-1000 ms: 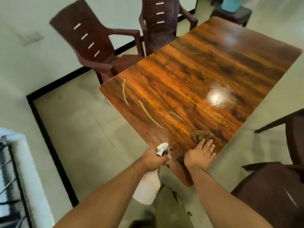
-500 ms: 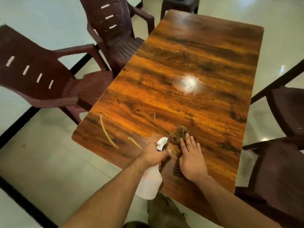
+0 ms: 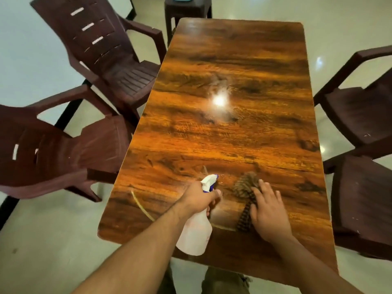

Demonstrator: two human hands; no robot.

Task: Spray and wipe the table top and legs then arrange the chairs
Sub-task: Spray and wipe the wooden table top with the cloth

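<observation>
A glossy wood-grain table top [image 3: 233, 134] stretches away from me. My left hand [image 3: 199, 198] grips the neck of a white spray bottle [image 3: 196, 232] with a white and blue nozzle, held over the near edge and pointing along the table. My right hand [image 3: 268, 211] lies flat, fingers straight, pressing a brown checked cloth [image 3: 246, 187] onto the table near the front. A faint mist hangs over the middle of the table around a bright light reflection [image 3: 219, 100]. Thin yellowish streaks [image 3: 142, 206] cross the near left of the top.
Two dark brown plastic chairs stand to the left, one near [image 3: 63, 149] and one farther [image 3: 114, 60], angled away from the table. Two more stand on the right, one far [image 3: 360, 102] and one near [image 3: 364, 204]. A dark stool [image 3: 186, 9] stands beyond the far end. The floor is pale tile.
My view has swung round to face the table lengthwise. The right hand with the cloth slid a little right on the top. Fresh mist now hangs over the table's middle.
</observation>
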